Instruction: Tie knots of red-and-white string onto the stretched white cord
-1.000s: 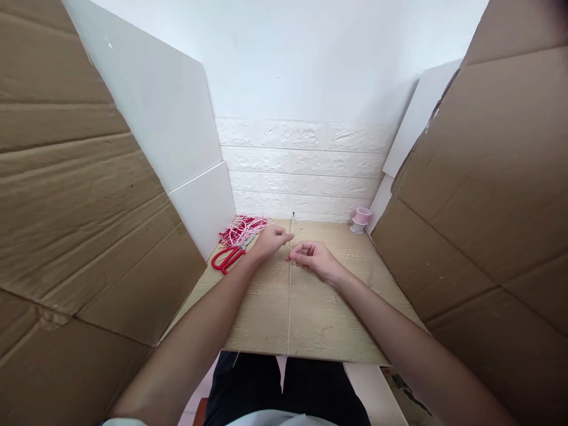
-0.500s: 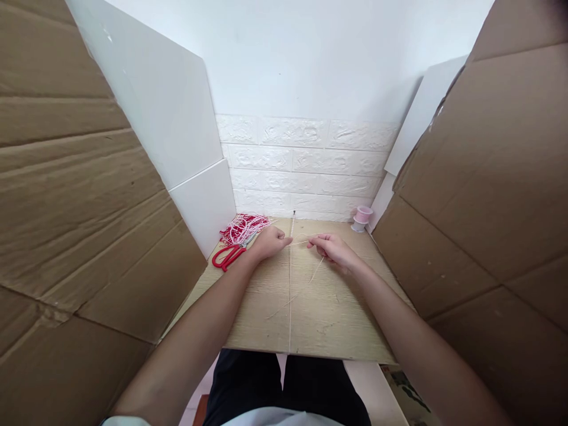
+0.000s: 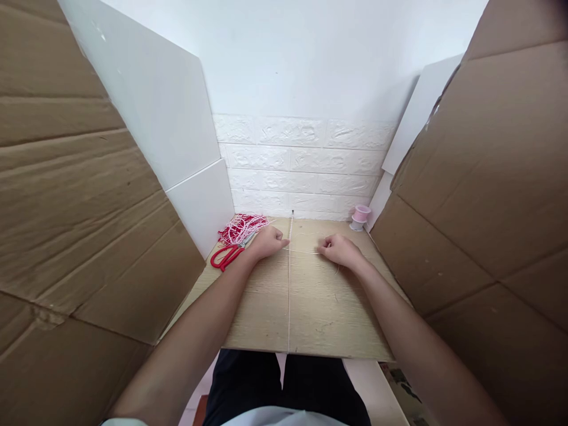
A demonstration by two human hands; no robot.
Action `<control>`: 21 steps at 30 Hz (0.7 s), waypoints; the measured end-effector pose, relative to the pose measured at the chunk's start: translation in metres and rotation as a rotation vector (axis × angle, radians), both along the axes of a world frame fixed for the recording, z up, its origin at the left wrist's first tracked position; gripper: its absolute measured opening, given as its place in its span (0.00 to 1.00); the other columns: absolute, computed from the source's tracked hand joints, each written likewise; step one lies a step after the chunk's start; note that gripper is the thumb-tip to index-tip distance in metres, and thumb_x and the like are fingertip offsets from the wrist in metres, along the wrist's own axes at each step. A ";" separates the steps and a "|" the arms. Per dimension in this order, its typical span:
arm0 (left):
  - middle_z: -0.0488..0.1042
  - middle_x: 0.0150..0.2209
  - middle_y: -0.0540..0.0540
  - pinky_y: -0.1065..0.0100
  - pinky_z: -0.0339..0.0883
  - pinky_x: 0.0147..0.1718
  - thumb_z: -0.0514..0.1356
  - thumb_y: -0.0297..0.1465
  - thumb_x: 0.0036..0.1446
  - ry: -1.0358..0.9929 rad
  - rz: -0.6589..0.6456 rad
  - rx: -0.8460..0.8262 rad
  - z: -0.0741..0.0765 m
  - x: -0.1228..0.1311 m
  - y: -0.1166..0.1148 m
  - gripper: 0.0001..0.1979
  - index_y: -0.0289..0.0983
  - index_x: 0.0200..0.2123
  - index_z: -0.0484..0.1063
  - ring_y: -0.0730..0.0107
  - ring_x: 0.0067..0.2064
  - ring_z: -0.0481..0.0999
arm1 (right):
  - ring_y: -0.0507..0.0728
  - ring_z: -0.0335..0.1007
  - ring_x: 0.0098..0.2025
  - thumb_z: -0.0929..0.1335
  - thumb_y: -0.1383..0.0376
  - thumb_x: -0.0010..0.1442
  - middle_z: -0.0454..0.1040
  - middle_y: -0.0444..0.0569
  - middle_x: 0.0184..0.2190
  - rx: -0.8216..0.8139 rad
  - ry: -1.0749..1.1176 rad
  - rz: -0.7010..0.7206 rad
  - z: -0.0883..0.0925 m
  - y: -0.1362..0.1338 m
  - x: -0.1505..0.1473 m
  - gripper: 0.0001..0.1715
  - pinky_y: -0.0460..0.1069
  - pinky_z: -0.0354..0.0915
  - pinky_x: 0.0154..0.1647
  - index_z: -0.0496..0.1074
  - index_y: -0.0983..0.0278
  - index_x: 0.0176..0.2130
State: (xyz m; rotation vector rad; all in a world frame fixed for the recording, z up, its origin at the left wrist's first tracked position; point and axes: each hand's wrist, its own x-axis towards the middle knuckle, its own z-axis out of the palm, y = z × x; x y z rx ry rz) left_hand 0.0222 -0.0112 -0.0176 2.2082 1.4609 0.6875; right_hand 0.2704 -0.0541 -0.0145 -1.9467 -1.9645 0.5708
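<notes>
A pale cord (image 3: 289, 302) runs straight from a small peg (image 3: 293, 211) at the back of the wooden table to its front edge. My left hand (image 3: 268, 242) is closed just left of this cord, its thumb against the upper stretch. My right hand (image 3: 341, 251) is closed in a pinch to the right of the cord. Between the two hands a thin thread (image 3: 304, 252) is drawn nearly straight across the cord. A loose end of thread hangs below my right hand. The fingertips of my left hand are partly hidden from above.
Red-handled scissors (image 3: 226, 257) lie left of my left hand, against a pile of red and white strings (image 3: 243, 228). Two stacked spools (image 3: 360, 217) stand at the back right corner. Cardboard walls (image 3: 80, 177) flank the wooden table (image 3: 337, 328), with a white brick-pattern wall behind.
My right hand has moved right and slightly down, turning more knuckles-up. The thread, slack in a loop before, is now stretched between the hands. My left hand has stayed nearly in place.
</notes>
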 end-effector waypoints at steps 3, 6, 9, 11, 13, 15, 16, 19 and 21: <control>0.49 0.16 0.55 0.67 0.42 0.24 0.59 0.41 0.50 0.007 0.002 0.000 0.001 0.000 0.000 0.22 0.39 0.16 0.52 0.75 0.22 0.51 | 0.53 0.67 0.27 0.69 0.53 0.54 0.76 0.45 0.27 -0.015 -0.033 -0.017 0.002 0.000 0.001 0.15 0.47 0.52 0.27 0.75 0.61 0.29; 0.50 0.16 0.55 0.67 0.42 0.24 0.59 0.41 0.50 0.016 0.005 0.001 0.001 0.000 0.000 0.22 0.39 0.16 0.52 0.75 0.22 0.52 | 0.54 0.68 0.30 0.69 0.52 0.55 0.77 0.46 0.30 -0.003 -0.069 -0.045 0.003 0.000 0.001 0.15 0.47 0.53 0.28 0.76 0.60 0.30; 0.50 0.17 0.54 0.67 0.42 0.24 0.59 0.41 0.50 0.023 0.006 -0.003 0.001 0.001 0.000 0.21 0.38 0.16 0.52 0.75 0.22 0.52 | 0.55 0.69 0.31 0.68 0.52 0.56 0.78 0.47 0.32 -0.001 -0.074 -0.065 0.003 0.001 0.002 0.16 0.47 0.53 0.28 0.76 0.60 0.31; 0.50 0.17 0.54 0.67 0.42 0.24 0.59 0.42 0.50 0.029 0.006 -0.004 0.001 0.000 0.000 0.21 0.38 0.16 0.52 0.75 0.22 0.52 | 0.55 0.69 0.31 0.67 0.52 0.57 0.78 0.48 0.32 0.010 -0.067 -0.080 0.002 0.002 0.004 0.16 0.47 0.53 0.28 0.77 0.61 0.32; 0.51 0.17 0.54 0.67 0.42 0.24 0.59 0.42 0.50 0.032 0.002 0.001 0.001 0.001 0.000 0.22 0.38 0.15 0.53 0.75 0.22 0.53 | 0.55 0.70 0.31 0.66 0.54 0.58 0.78 0.50 0.33 0.043 -0.065 -0.105 0.003 0.004 0.006 0.16 0.47 0.53 0.28 0.77 0.61 0.34; 0.51 0.16 0.54 0.67 0.42 0.25 0.59 0.42 0.50 0.032 0.000 0.007 0.003 0.001 -0.002 0.22 0.38 0.15 0.53 0.75 0.22 0.53 | 0.57 0.70 0.33 0.66 0.56 0.57 0.78 0.51 0.35 0.098 -0.072 -0.144 0.004 0.006 0.011 0.14 0.48 0.53 0.28 0.76 0.62 0.36; 0.51 0.16 0.54 0.67 0.42 0.25 0.59 0.42 0.50 0.032 -0.001 0.007 0.004 0.002 -0.003 0.22 0.38 0.15 0.53 0.75 0.22 0.53 | 0.57 0.71 0.34 0.67 0.58 0.56 0.78 0.51 0.35 0.129 -0.079 -0.166 0.005 0.006 0.014 0.12 0.48 0.53 0.28 0.75 0.61 0.37; 0.51 0.16 0.54 0.66 0.41 0.25 0.59 0.41 0.49 0.028 0.003 0.000 0.007 0.003 -0.005 0.21 0.39 0.15 0.53 0.75 0.22 0.52 | 0.59 0.71 0.39 0.69 0.64 0.52 0.78 0.51 0.37 0.192 -0.115 -0.247 0.008 0.009 0.027 0.12 0.48 0.55 0.30 0.74 0.60 0.40; 0.51 0.16 0.54 0.66 0.41 0.25 0.59 0.41 0.49 0.024 0.001 -0.001 0.007 0.004 -0.006 0.21 0.39 0.15 0.54 0.74 0.22 0.52 | 0.60 0.71 0.40 0.70 0.63 0.52 0.77 0.54 0.38 0.160 -0.124 -0.264 0.009 0.009 0.036 0.14 0.48 0.58 0.32 0.73 0.61 0.41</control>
